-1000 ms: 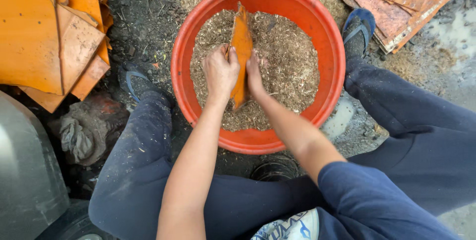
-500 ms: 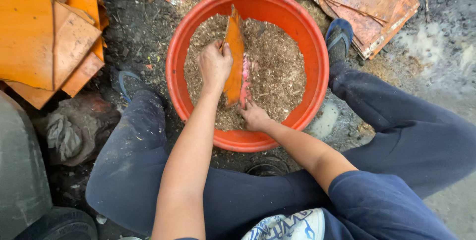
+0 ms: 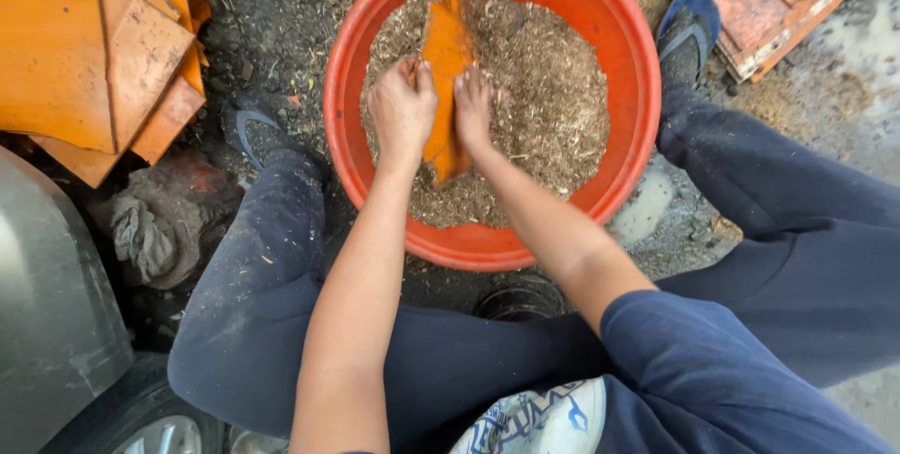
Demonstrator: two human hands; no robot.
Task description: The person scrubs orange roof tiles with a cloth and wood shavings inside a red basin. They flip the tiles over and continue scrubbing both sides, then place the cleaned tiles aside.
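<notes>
Dirt ground (littered) bears a tub; each hand clamps the orange slab.

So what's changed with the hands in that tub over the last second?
The right hand, which half a second ago had dropped low into the wood shavings, has come back up against the orange shard, opposite the left hand. The left hand kept its hold on the shard, which stayed standing on edge in the orange tub.
</notes>
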